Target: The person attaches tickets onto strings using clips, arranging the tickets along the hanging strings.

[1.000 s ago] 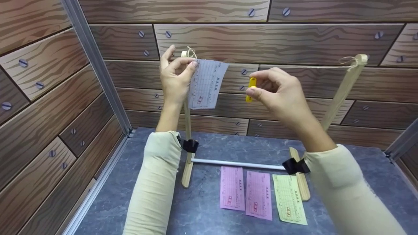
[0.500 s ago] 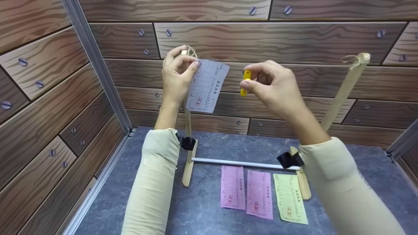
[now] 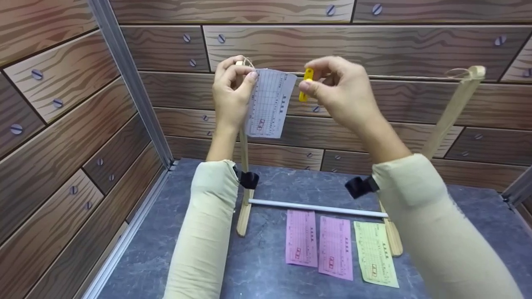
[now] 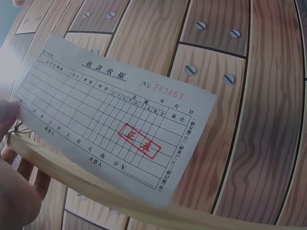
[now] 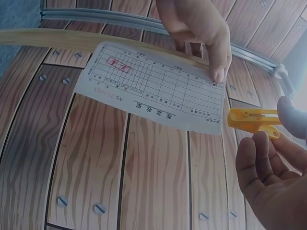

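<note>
now that the right hand (image 3: 345, 89) has risen toward the left hand (image 3: 233, 91), the yellow clip (image 3: 304, 94) pinched between its thumb and fingers sits just beside the free upper corner of the pale slip (image 3: 270, 104); a moment ago it was lower and farther off. the right wrist view shows a narrow gap, so clip and slip look apart. the left hand pinches the slip's other upper corner, close to the top of the left post (image 3: 244, 151), and the sheet hangs between the two hands. past the right hand, string (image 3: 411, 77) runs out to the right post (image 3: 451, 108). as i judge it, the change brings clip, sheet edge and string nearly together, though nothing looks fastened yet; whether the slip touches the string, i cannot tell. well below the right hand lie two pink slips (image 3: 301, 241) and a yellow-green slip (image 3: 375, 249).
</note>
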Motion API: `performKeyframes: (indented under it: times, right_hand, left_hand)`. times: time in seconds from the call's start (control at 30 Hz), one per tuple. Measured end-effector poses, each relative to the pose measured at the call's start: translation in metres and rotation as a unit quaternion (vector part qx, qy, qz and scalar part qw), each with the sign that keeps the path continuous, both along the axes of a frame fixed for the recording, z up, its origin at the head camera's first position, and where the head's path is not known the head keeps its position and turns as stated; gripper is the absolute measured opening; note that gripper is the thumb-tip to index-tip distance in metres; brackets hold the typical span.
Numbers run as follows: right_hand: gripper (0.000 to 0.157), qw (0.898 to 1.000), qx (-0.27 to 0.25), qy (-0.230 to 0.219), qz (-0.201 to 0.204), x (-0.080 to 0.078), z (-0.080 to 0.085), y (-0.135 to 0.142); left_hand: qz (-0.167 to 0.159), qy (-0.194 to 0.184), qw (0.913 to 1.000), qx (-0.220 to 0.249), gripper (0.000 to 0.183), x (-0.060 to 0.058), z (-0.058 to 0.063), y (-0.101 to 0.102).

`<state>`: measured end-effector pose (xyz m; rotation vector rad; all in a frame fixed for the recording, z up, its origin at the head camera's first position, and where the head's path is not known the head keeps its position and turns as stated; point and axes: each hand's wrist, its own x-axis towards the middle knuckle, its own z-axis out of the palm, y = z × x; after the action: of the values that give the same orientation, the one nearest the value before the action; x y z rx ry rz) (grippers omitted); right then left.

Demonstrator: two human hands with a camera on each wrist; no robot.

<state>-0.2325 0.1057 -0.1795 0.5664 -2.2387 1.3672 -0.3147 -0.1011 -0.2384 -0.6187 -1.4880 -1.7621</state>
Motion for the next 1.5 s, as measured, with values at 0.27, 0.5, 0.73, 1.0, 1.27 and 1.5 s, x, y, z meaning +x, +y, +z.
performKeyframes:
  times: [0.27,0.5,0.73,1.0,1.27,1.5]
  right_hand:
    - [0.026,1.0,-0.006,-0.001,0.003,-0.015,0.019,-0.01]
    - [0.027,1.0,-0.005,-0.03,0.009,-0.027,0.029,-0.021]
    - [0.029,1.0,0.008,-0.024,0.011,-0.035,0.039,-0.03]
    - [0.03,0.999,0.032,-0.031,0.009,-0.039,0.044,-0.038]
    - [0.03,0.997,0.059,-0.048,0.008,-0.045,0.038,-0.044]
    - [0.029,0.997,0.044,-0.059,0.019,-0.047,0.039,-0.047]
  left_hand:
    - [0.003,-0.05,0.9987,-0.001,0.006,0.001,-0.002,-0.002]
    - [-0.021,-0.074,0.9969,0.016,0.005,0.005,-0.001,-0.005]
    - [-0.003,-0.091,0.9948,0.047,0.01,0.011,-0.002,0.005]
    - [-0.01,-0.09,0.9932,0.074,0.008,0.005,-0.008,0.003]
    - [-0.004,-0.093,0.9949,0.04,0.012,0.007,-0.006,-0.001]
    - [-0.009,-0.08,0.9961,0.035,0.013,0.007,-0.007,-0.002]
